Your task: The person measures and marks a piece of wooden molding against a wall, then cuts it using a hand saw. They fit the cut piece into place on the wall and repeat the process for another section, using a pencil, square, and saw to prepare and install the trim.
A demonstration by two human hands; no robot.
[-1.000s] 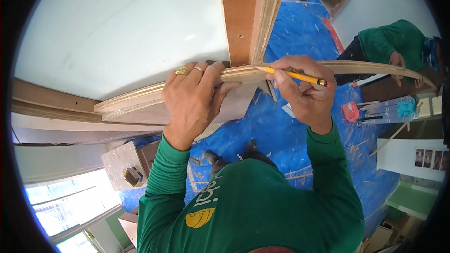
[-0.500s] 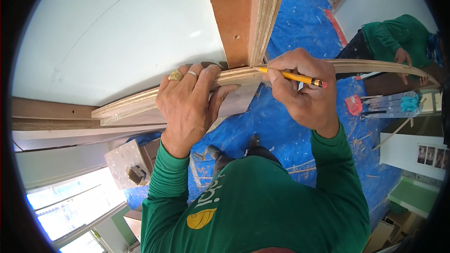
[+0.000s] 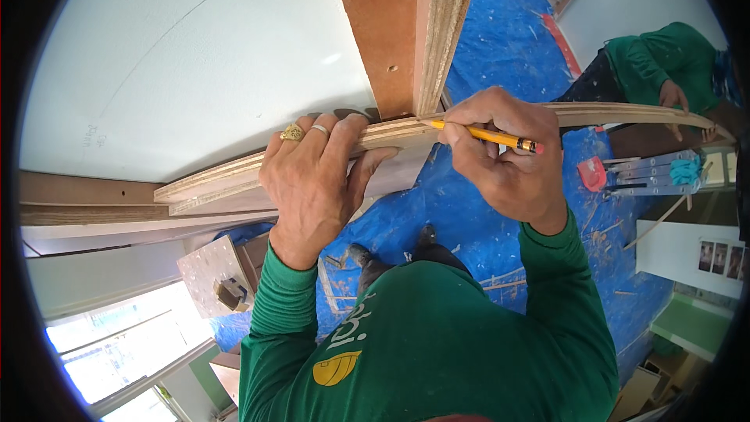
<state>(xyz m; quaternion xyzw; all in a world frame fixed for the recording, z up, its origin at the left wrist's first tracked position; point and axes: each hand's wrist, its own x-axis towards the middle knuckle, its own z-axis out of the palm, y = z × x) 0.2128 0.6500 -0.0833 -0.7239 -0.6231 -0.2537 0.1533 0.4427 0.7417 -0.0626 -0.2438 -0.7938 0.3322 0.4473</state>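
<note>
A long wooden strip [image 3: 219,177], with layered plywood edges, runs across in front of me. My left hand [image 3: 307,180], wearing two rings, is closed over it, fingers on the top and thumb below. In my right hand [image 3: 512,158] a yellow pencil [image 3: 488,135] is pinched. Its tip touches the strip where an upright plywood edge [image 3: 451,31] meets it. Beyond lies a white panel [image 3: 211,70] with a thin curved line on it, beside a brown board [image 3: 383,23]. At the right, another person's hand [image 3: 673,95] is at the strip's far end.
Blue sheeting [image 3: 500,227] with debris covers the floor. A metal ladder [image 3: 644,176] with a turquoise cloth [image 3: 684,173] stands at the right, a pink-red object [image 3: 592,174] beside it. To the left is a speckled board [image 3: 211,273] with a brush-like block [image 3: 232,295] on it.
The view has shifted slightly. The pencil tip stays near the same corner of the strip, and my left hand keeps its hold.
</note>
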